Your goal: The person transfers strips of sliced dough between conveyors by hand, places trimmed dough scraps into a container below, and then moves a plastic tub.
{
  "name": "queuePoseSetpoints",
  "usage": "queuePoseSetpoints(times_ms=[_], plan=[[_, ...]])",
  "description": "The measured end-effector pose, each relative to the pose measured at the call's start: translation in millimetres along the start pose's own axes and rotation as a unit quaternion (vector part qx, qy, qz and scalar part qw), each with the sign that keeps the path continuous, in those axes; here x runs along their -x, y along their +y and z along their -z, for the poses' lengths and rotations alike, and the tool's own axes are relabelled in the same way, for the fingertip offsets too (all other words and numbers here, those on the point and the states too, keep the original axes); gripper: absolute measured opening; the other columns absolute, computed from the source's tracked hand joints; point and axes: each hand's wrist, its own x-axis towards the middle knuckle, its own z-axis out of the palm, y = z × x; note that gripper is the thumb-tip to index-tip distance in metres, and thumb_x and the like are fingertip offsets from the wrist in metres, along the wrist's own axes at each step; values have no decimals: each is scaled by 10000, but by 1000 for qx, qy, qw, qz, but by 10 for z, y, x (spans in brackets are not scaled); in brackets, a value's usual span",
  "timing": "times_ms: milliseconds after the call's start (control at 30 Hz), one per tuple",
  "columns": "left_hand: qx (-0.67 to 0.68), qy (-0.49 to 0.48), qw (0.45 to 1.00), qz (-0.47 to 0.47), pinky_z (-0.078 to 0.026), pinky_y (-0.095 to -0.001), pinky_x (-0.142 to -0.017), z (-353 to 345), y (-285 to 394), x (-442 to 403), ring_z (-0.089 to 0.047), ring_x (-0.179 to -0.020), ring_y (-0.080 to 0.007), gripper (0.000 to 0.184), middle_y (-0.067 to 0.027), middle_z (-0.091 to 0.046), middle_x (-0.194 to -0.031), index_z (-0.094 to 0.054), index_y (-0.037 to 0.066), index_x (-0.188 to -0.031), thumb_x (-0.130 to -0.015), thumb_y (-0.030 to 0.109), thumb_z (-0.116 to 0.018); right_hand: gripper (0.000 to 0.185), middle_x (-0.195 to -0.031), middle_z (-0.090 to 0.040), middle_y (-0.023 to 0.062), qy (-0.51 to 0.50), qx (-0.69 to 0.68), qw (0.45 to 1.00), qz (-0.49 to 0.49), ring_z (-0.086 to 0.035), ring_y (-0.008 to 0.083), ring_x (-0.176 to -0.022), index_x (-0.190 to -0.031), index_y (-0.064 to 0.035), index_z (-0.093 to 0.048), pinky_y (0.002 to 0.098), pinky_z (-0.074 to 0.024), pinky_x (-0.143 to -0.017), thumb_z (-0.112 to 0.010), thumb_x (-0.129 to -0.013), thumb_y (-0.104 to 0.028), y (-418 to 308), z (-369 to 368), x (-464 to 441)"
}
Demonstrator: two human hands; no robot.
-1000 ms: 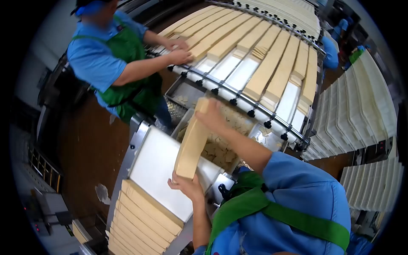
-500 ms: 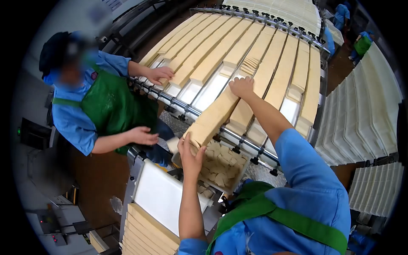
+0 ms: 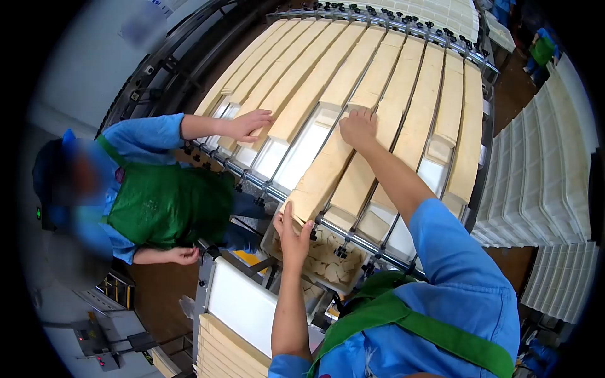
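I find the pale block (image 3: 320, 173) over the front rail (image 3: 362, 242), apparently being steadied: left grip (image 3: 293, 244) spread open at its near end, right grip (image 3: 358, 130) curled atop, closure undeterminable. Next calls for even support.

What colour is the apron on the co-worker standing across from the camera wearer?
The co-worker's apron is dark green; the head camera view shows it best.
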Motion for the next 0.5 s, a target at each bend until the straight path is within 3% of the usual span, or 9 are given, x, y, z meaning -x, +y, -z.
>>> queuePoseSetpoints(times_ms=[233, 300, 333, 400, 467, 500], plan=[[-19, -10, 999, 27, -305, -394, -1053, -139, 32, -185, -364, -1248, -412, 693, -275, -298, -1382, -336, 66, -1425, -820, 90, -674, 492, -1320, -440, 167, -31, 9, 999, 2, -359, 304, -1240, -1256, -4, -492, 452, -256, -1013, -406, -894, -326, 21, 167, 81], [42, -52, 997, -39, -287, -410, -1074, -244, -76, -303, -314, -1321, -420, 648, -300, -323, -1406, -333, 55, -1424, -845, 52, -624, 605, -1416, -355, 184, 45, -40, 998, 33, -271, 337, -1333, -1367, 10, -376, 473, -196, -1082, -411, -913, -389, -61, 166, 268], [-27, -72, 997, -26, -281, -423, -1083, -280, 12, -317, -271, -1357, -428, 598, -292, -349, -1417, -335, 32, -1414, -866, 22, -572, 605, -1416, -355, 184, 52, -39, 997, 30, -271, 337, -1333, -1367, 10, -376, 473, -196, -1082, -411, -913, -389, -77, 110, 327], [-18, -51, 998, -18, -285, -416, -1082, -327, 21, -316, -276, -1354, -429, 584, -283, -359, -1415, -337, 20, -1409, -867, 13, -554, 727, -1511, -222, 186, -15, -34, 998, 50, -146, 359, -1407, -1448, 8, -235, 478, -96, -1136, -375, -931, -484, -158, -16, 456], [-36, -13, 999, -30, -314, -392, -1067, -300, 114, -255, -346, -1326, -405, 545, -266, -404, -1391, -368, -3, -1387, -856, -27, -492, 750, -1530, -176, 179, -38, -29, 997, 52, -105, 355, -1419, -1457, 5, -214, 475, -71, -1143, -351, -934, -515, -186, 53, 526], [11, 1, 999, 37, -343, -380, -1049, -296, 170, -226, -406, -1296, -377, 537, -275, -436, -1363, -397, -12, -1370, -838, -41, -459, 773, -1549, -129, 173, -60, -24, 997, 52, -65, 351, -1432, -1466, 2, -194, 472, -46, -1149, -328, -938, -545, -164, 124, 516]])
